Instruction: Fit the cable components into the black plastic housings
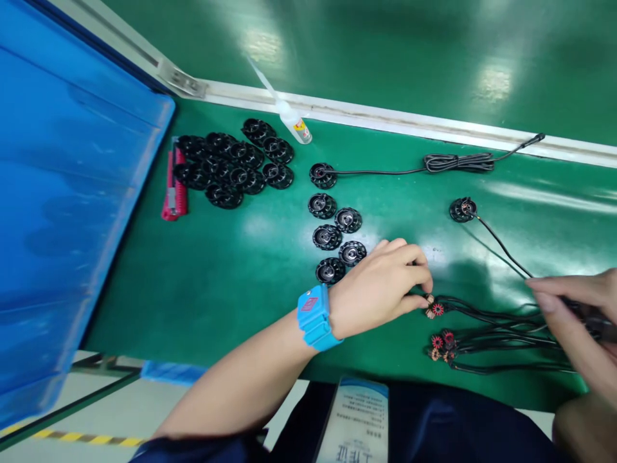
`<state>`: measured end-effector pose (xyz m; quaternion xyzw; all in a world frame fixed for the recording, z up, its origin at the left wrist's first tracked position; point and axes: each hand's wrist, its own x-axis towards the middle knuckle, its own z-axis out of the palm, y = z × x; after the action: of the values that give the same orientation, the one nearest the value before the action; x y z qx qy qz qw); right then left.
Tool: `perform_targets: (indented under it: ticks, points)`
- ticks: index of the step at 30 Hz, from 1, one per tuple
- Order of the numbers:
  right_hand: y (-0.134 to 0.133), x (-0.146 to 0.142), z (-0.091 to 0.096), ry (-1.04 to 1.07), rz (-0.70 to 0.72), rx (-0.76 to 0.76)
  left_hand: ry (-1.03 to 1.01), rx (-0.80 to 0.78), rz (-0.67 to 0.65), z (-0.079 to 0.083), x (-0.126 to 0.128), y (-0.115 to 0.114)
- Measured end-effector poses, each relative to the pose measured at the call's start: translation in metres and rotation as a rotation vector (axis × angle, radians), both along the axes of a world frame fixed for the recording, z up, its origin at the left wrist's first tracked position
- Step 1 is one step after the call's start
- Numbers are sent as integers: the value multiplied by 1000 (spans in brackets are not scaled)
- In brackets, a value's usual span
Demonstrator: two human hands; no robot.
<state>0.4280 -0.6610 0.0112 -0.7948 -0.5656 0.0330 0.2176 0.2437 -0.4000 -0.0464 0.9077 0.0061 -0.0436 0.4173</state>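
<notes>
My left hand [393, 283], with a blue wrist strap [315, 318], pinches at a small copper-wound ring coil [429, 300] at the end of a black cable. Close by lie a red-wound ring coil [438, 310] and another cluster of coils [443, 345]. At the right edge, my right hand [578, 308] pinches a thin black cable [506, 249] between thumb and finger. That cable runs to a round black housing [463, 209] with a copper coil seated in it. Below and behind the right fingers are dark coiled cables, partly hidden.
Several round black housings [326, 237] stand near my left wrist, with a bigger group [231, 164] farther left by a red utility knife [173, 186]. A glue bottle [294, 122] and a bundled cable [457, 163] lie toward the white rail [376, 119]. A blue bin [72, 193] borders the left.
</notes>
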Motion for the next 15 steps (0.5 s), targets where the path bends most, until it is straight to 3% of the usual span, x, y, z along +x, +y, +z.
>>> perform_targets:
  ticks: [5, 9, 15]
  points:
    - [34, -25, -11, 31, 242, -102, -3, -5, 0, -1, 1, 0]
    - [39, -28, -24, 10, 195, -118, -20, -18, -31, -2, 0, 0]
    - [35, -28, -28, -110, 232, -151, -11, -69, 71, 3, 1, 2]
